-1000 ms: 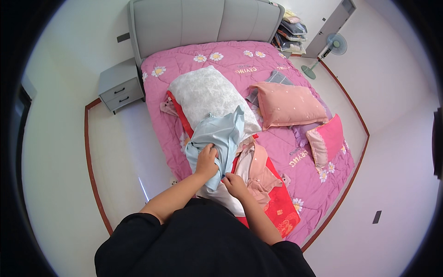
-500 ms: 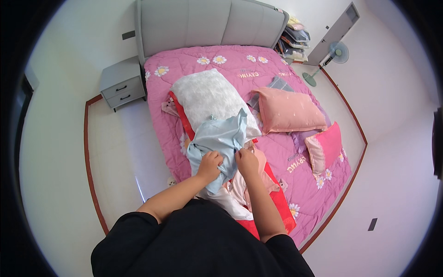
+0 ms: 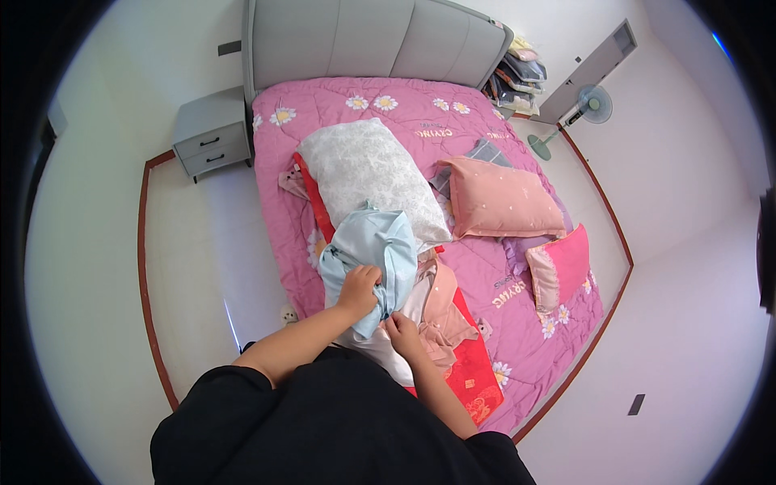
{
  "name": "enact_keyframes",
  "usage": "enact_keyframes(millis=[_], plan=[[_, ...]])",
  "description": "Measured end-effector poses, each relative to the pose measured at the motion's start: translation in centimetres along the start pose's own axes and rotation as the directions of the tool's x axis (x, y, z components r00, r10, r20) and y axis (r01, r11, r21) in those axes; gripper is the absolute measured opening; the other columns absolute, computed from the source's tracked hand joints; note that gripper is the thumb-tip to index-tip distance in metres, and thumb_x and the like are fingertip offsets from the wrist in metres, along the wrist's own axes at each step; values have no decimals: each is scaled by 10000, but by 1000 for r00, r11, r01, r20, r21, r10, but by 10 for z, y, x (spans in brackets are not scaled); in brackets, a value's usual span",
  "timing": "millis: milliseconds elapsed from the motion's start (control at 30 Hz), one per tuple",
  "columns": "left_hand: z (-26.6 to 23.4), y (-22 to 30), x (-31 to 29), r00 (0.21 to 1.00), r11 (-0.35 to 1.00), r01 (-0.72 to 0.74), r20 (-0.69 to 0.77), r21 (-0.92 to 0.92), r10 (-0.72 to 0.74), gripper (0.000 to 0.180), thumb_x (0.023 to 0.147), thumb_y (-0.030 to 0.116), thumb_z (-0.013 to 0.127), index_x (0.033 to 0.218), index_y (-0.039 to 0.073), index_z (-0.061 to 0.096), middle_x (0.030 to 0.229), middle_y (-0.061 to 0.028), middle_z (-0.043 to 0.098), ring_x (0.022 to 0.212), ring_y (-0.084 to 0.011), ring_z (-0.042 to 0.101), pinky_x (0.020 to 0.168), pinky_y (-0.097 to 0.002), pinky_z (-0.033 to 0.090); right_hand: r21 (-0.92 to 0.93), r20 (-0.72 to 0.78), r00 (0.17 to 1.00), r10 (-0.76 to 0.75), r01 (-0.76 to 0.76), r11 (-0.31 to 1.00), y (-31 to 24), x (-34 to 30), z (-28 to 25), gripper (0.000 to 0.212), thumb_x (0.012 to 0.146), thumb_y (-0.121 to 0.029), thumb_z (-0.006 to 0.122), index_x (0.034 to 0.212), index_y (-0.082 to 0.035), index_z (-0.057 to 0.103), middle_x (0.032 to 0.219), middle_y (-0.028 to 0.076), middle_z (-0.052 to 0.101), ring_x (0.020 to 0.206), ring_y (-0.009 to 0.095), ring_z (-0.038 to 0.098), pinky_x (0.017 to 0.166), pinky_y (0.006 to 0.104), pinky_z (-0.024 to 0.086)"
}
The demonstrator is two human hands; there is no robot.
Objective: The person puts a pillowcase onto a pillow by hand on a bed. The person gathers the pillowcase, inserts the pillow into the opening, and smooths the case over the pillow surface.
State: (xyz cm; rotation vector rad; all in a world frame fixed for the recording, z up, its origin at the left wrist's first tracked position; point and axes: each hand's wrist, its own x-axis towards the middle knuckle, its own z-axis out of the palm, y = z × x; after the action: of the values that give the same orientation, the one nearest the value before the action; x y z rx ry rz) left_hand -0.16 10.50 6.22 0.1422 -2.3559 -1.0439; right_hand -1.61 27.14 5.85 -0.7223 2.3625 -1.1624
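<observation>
A shiny light blue cloth (image 3: 373,242) lies bunched over the near end of a white patterned pillow (image 3: 364,166); whether it is a garment or a pillowcase I cannot tell. My left hand (image 3: 358,291) grips a fold at the middle of the cloth. Lower and to the right, my right hand (image 3: 402,331) pinches the edge nearest me. Beside that hand lies a crumpled peach-pink cloth (image 3: 440,311), with white fabric (image 3: 380,349) partly under my arms. Red patterned fabric (image 3: 477,376) spreads beneath these.
The bed has a pink daisy-print quilt (image 3: 323,101) and a grey headboard (image 3: 372,40). To the right lie a peach pillow (image 3: 505,198) and a smaller pink pillow (image 3: 562,271). A grey nightstand (image 3: 212,133) stands left; a fan (image 3: 594,105) and stacked packages (image 3: 517,77) are far right.
My right hand has moved toward me and slightly left, drawing the blue cloth's edge down with it. The cloth's raised right corner has dropped. My left hand still grips its fold.
</observation>
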Motion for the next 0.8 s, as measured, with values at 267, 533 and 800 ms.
enact_keyframes(millis=[267, 533, 800], plan=[[-2, 0, -2, 996, 996, 76, 49, 40, -77, 356, 628, 15, 511, 983, 40, 487, 835, -118, 565, 834, -324, 515, 723, -409, 386, 360, -91, 991, 95, -56, 931, 25, 23, -19, 280, 873, -221, 431, 737, 1, 533, 611, 55, 499, 590, 124, 478, 548, 260, 383], [-7, 12, -1, 1000, 998, 0, 6, -61, 0, 366, 598, 26, 528, 961, 69, 510, 720, -91, 505, 758, -293, 505, 711, -383, 365, 174, -186, 975, 120, -88, 981, 50, 78, -40, 275, 887, -248, 447, 846, 15, 512, 716, 99, 546, 663, 178, 512, 629, 297, 404], [-16, 2, -2, 995, 991, 94, -37, -91, -98, 334, 580, -12, 535, 909, 42, 516, 675, -99, 484, 705, -300, 503, 650, -373, 388, 414, -280, 959, 48, 76, 907, 27, 85, -20, 296, 912, -202, 439, 671, -31, 456, 595, -24, 372, 563, 63, 333, 500, 229, 292]])
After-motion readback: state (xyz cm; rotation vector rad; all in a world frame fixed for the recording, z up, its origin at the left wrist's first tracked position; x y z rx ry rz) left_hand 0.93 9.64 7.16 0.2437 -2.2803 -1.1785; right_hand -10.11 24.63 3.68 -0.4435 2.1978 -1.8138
